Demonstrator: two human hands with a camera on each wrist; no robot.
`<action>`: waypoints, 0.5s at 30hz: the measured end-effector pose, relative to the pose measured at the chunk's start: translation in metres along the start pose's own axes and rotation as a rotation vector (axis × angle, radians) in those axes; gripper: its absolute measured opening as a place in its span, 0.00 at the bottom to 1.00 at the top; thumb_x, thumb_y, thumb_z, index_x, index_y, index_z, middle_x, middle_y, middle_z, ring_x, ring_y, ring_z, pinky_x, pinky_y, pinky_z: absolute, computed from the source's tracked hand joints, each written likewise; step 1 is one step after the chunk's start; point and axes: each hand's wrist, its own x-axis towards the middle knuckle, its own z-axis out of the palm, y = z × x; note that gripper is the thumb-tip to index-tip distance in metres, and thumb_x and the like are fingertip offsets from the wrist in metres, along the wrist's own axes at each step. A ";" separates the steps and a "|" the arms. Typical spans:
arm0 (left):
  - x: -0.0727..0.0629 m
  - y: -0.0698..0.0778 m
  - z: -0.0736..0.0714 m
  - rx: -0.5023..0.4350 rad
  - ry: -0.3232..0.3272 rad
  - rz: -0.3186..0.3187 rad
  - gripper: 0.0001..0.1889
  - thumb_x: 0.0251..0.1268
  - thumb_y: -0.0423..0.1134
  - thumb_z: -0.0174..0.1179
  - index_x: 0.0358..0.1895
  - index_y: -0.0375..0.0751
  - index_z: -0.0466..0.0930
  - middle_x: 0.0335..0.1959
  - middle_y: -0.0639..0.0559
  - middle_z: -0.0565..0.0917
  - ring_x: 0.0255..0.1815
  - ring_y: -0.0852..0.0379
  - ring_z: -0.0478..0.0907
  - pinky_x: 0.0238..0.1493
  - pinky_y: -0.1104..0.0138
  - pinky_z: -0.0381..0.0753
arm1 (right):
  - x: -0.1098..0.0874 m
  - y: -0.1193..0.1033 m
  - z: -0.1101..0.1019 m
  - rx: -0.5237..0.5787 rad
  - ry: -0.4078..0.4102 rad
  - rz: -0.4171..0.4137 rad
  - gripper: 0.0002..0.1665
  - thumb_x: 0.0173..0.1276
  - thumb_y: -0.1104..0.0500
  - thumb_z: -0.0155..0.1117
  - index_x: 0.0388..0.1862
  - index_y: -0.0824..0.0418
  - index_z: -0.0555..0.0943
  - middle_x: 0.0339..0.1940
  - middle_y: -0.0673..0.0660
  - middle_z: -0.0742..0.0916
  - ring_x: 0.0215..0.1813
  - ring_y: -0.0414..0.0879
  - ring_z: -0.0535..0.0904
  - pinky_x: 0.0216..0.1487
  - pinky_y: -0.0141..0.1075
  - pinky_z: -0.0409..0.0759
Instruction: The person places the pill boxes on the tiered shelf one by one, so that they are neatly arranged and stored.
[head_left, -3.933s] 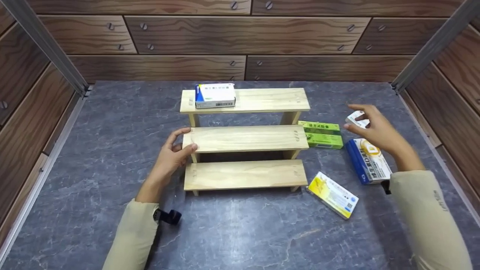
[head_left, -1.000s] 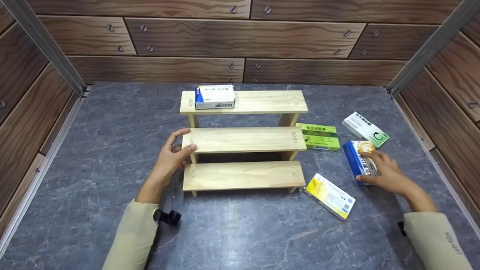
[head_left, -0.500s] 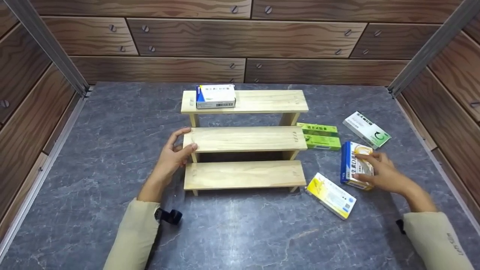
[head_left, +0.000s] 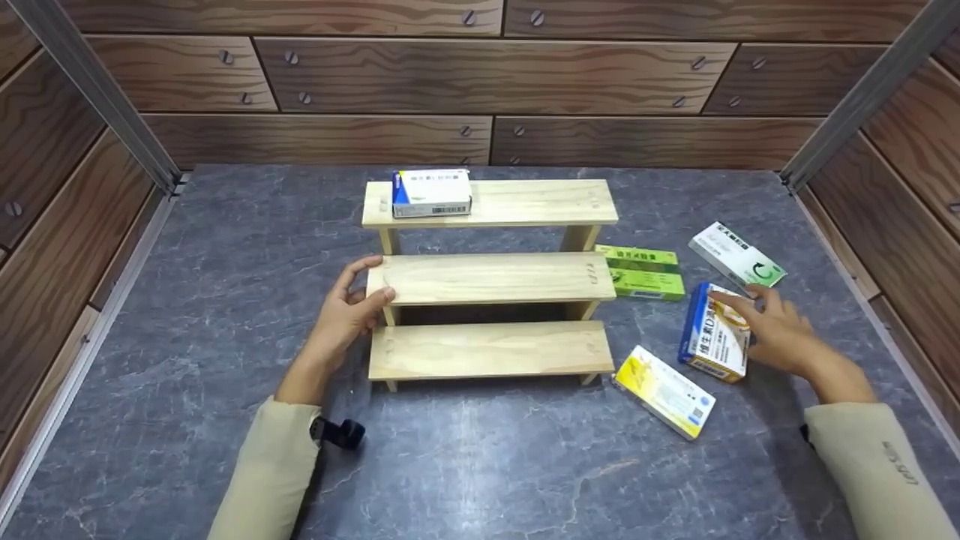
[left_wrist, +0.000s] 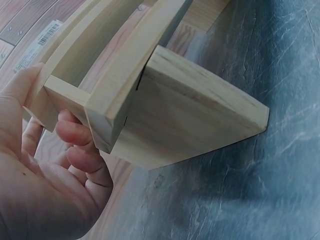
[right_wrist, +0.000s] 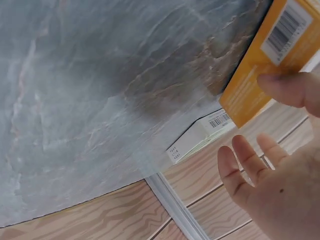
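Note:
My left hand (head_left: pixel 349 311) grips the left end of the middle shelf of a three-step wooden display stand (head_left: pixel 487 277), thumb on top. In the left wrist view, its fingers curl at the shelf's end. My right hand (head_left: pixel 784 330) is at a blue, white and orange medicine box (head_left: pixel 724 341) lying flat on the table. Its index finger reaches over the box's far end. In the right wrist view, the thumb (right_wrist: pixel 285 90) lies at the orange side, while the other visible fingers extend beyond it. A white-and-green box (head_left: pixel 735 255) lies just beyond that hand.
A white-and-blue box (head_left: pixel 431 193) sits at the top shelf's left. A green box (head_left: pixel 643 271) lies by the stand's right side, partly behind the middle shelf. A yellow-and-white box (head_left: pixel 665 391) lies near the bottom shelf's right end. Wood-patterned walls (head_left: pixel 487 71) surround the dark table (head_left: pixel 465 465).
My right hand has moved from the white-and-green box, now lying uncovered, to the blue, white and orange box, which has turned and shifted slightly left. My left hand stays on the stand.

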 end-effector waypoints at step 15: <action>0.001 0.000 0.000 -0.018 -0.004 -0.002 0.29 0.64 0.37 0.63 0.67 0.55 0.66 0.25 0.57 0.78 0.18 0.63 0.65 0.22 0.72 0.63 | 0.003 -0.014 -0.006 -0.017 -0.119 0.021 0.50 0.53 0.56 0.73 0.74 0.49 0.61 0.61 0.75 0.61 0.54 0.72 0.59 0.48 0.66 0.63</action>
